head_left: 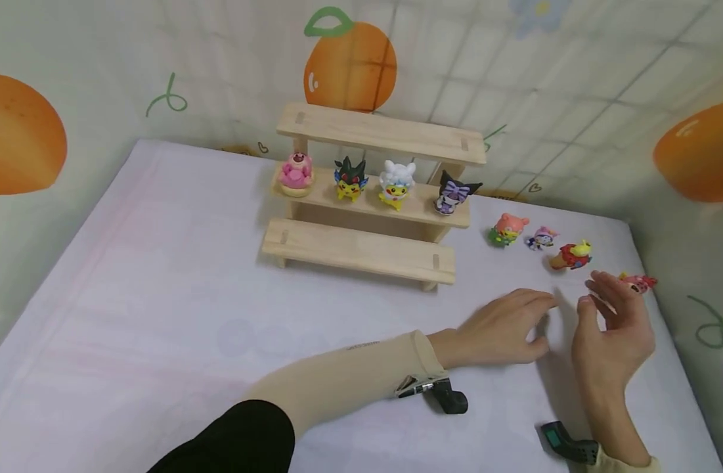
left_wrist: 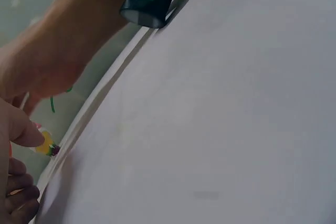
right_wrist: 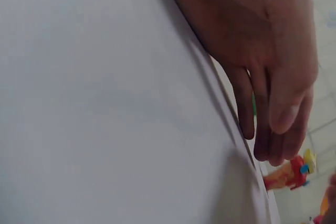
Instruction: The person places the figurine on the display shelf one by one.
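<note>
Left grip [head_left: 503, 332] and right grip [head_left: 614, 338], loosely curved and empty, hover lower right near a cone-shaped red figurine [head_left: 571, 256] and a partly hidden pinkish-red figurine [head_left: 642, 284]; a pale, flat-planked wooden stand [head_left: 361, 253] occupies the centre.

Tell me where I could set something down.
Bare: the top shelf, the bottom shelf, and the white table between the shelves and its left edge. Crowded: the middle shelf, with four shelved figurines, and the table's right, with four loose figurines.
</note>
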Demonstrator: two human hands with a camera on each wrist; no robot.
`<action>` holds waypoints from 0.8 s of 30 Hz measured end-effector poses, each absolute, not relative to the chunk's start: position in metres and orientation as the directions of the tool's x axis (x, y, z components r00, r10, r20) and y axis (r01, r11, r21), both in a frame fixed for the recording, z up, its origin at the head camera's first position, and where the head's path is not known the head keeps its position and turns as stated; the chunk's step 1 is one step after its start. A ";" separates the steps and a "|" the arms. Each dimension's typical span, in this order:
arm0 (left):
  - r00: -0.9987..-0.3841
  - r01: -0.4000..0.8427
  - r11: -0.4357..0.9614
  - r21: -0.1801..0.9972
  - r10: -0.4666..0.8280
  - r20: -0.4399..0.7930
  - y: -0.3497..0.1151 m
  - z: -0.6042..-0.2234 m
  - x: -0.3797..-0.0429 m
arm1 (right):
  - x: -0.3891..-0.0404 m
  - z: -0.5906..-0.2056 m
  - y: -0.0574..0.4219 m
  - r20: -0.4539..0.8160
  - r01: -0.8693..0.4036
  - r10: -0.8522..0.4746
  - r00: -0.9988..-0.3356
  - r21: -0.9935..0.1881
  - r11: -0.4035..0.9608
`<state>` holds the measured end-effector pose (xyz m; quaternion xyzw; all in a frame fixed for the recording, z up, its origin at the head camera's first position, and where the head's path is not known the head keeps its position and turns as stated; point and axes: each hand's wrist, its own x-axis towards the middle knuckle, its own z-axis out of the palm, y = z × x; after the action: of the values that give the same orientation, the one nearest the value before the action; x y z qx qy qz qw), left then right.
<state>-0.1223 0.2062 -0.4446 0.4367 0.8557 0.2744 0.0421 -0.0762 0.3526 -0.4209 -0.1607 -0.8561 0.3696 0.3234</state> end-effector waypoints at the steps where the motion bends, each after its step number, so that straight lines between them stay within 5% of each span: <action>1: -0.619 0.720 0.473 0.508 0.769 0.160 0.209 -0.444 -0.125 | -0.077 -0.419 0.353 0.468 0.012 0.522 -0.713 -0.737 0.676; 5: -0.622 0.711 0.488 0.507 0.772 0.129 0.220 -0.443 -0.133 | -0.077 -0.410 0.351 0.522 0.019 0.567 -0.637 -0.725 0.688; 8: -0.617 0.711 0.495 0.499 0.780 0.106 0.227 -0.444 -0.137 | -0.077 -0.409 0.353 0.457 0.141 0.644 -0.614 -0.739 0.659; 12: -0.613 0.708 0.503 0.496 0.786 0.077 0.238 -0.444 -0.138 | -0.080 -0.418 0.369 0.338 0.283 0.724 -0.602 -0.757 0.589; 24: -0.623 0.704 0.510 0.494 0.778 0.085 0.270 -0.445 -0.141 | -0.085 -0.437 0.395 0.154 0.331 0.757 -0.635 -0.831 0.447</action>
<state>-0.1409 0.2703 -0.4447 0.4278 0.8659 0.2486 0.0738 -0.0853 0.3954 -0.4374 -0.3365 -0.8087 0.4044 0.2633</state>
